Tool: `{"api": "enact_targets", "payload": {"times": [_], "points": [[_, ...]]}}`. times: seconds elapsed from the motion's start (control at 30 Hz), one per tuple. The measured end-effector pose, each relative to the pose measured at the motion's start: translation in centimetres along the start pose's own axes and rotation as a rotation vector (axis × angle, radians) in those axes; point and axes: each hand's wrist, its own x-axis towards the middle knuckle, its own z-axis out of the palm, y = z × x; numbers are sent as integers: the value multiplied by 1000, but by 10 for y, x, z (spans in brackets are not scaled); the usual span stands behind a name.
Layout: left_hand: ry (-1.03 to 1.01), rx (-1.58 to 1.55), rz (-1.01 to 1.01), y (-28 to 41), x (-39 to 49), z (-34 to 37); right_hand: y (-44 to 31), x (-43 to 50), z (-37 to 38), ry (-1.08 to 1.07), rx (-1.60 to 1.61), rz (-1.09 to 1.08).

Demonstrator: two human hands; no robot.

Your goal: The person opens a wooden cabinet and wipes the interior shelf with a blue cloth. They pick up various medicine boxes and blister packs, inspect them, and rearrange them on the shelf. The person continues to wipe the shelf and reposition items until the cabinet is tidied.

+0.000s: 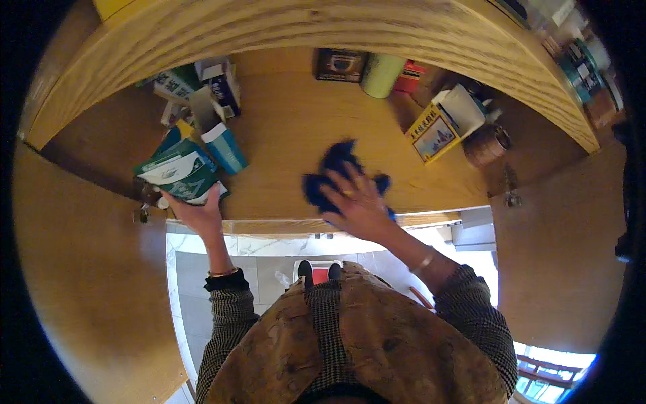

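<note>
My right hand [356,204] lies spread over a dark blue cloth [337,159], pressing it onto the wooden cabinet shelf [282,126] near the front edge. Hand and cloth are a little blurred. At the shelf's left front, my left hand [199,209] holds the lower edge of a green and white packet [179,174], thumb on the near side and most fingers hidden. Just behind that packet a teal and white carton [224,148] leans at a tilt.
More cartons [219,83] crowd the back left. A dark box [340,65] and a pale green canister [382,74] stand at the back. To the right are an open yellow carton [435,134] and a brown jar [487,146]. Open doors [96,262] flank me; my feet rest on a stool [319,275].
</note>
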Motion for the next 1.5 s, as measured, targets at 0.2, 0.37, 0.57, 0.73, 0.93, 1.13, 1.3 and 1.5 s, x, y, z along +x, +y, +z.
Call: {"api": "enact_targets", "payload": {"times": [0.2, 0.37, 0.57, 0.73, 0.93, 1.13, 1.3, 1.5], "points": [[-17, -60, -81, -4, -1, 0, 8, 131, 38, 142, 37, -45], [-37, -3, -57, -6, -1, -3, 82, 176, 21, 183, -47, 385], [2, 97, -34, -9, -2, -3, 54, 60, 21, 291, -125, 337], [-9, 61, -80, -8, -2, -2, 44, -52, 0, 336, -115, 273], [-18, 25, -70, -9, 0, -1, 97, -125, -41, 493, -25, 570], [-45, -166, -157, -14, -2, 0, 174, -138, -101, 725, -382, 844], [-42, -150, -85, -12, 3, -1, 174, -113, -112, 483, -478, 868], [-64, -270, -63, 19, 7, -5, 188, -65, -86, 753, 382, 580]]}}
